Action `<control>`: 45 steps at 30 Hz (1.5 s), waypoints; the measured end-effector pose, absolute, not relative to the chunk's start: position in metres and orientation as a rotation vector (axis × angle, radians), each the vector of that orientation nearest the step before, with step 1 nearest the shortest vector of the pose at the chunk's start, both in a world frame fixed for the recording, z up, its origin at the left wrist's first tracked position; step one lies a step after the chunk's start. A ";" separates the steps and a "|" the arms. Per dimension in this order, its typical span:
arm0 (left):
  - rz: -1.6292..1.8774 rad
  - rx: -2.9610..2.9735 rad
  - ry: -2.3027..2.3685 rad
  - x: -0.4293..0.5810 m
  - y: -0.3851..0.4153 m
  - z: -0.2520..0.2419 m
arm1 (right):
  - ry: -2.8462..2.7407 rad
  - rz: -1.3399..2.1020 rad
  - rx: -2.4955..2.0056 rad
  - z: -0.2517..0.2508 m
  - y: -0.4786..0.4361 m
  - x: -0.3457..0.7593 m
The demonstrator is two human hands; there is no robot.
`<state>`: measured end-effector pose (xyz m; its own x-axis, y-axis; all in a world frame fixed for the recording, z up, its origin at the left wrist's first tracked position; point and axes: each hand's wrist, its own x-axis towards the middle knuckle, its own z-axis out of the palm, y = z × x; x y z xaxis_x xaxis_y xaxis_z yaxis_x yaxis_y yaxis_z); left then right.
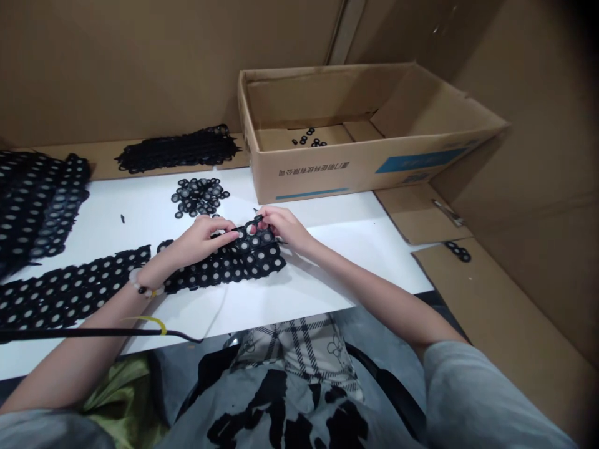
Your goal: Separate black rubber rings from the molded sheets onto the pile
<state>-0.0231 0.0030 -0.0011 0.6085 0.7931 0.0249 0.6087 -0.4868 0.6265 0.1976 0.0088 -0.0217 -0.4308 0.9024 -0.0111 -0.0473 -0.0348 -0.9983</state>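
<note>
A black sheet point(248, 265) patterned with rows of pale round spots lies on the white table in front of me. My left hand point(203, 240), with a beaded bracelet at the wrist, grips its far edge, thumb on top. At the sheet's far right corner, my right hand point(283, 227) pinches a small black piece at the edge; the fingertips partly hide it. Just beyond my hands is a loose pile of small black rings point(199, 194). Another spotted black sheet point(70, 287) lies to the left, partly behind my left forearm.
An open cardboard box point(327, 171) stands at the back right with several black rings inside. A stack of black strips point(178, 148) lies at the back, and more spotted sheets point(37, 199) at far left. A black ringed piece point(457, 251) rests on cardboard at right. A dark cable point(93, 333) crosses the front left.
</note>
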 end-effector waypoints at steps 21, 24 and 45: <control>0.462 2.554 1.063 -0.013 -0.013 -0.004 | -1.869 1.545 -0.824 -0.026 0.004 0.194; 0.412 2.536 0.989 -0.015 -0.011 -0.004 | -1.904 1.548 -0.799 -0.025 0.003 0.195; 1.218 1.689 1.479 -0.022 0.007 -0.001 | -1.511 1.670 -0.914 -0.027 0.000 0.191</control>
